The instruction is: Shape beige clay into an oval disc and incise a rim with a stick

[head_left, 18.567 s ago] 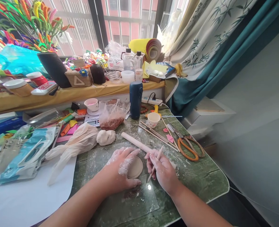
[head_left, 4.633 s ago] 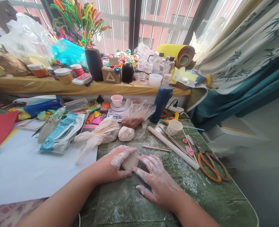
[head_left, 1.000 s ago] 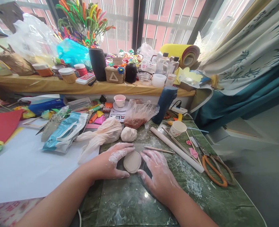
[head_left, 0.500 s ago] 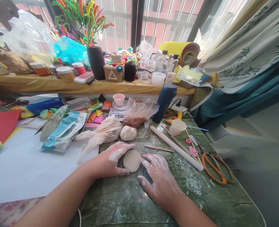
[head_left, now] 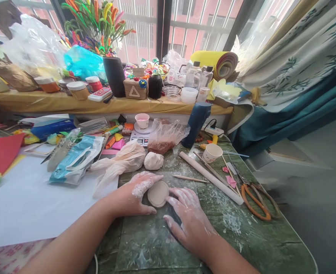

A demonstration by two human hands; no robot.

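Note:
A round, flat clay disc [head_left: 158,193] with a raised rim lies on the clear sheet [head_left: 153,243]. My left hand [head_left: 138,193], dusted white, curves round the disc's left side, with its fingers above and the thumb below. From the right, my right hand [head_left: 185,213] reaches in with fingers apart and a fingertip touching the rim. Just beyond the disc are a lump of white clay [head_left: 153,161] and a thin wooden stick [head_left: 190,178].
A white rolling pin [head_left: 210,177], large scissors [head_left: 256,201] and a paper cup [head_left: 212,153] lie to the right. Behind stand a dark blue bottle [head_left: 195,125], a bag of brown material [head_left: 164,142] and a scale [head_left: 139,137]. White paper [head_left: 42,209] covers the left.
My right fingertips have shifted slightly along the disc's right edge. My left hand stays round the disc. The whole view has moved a little.

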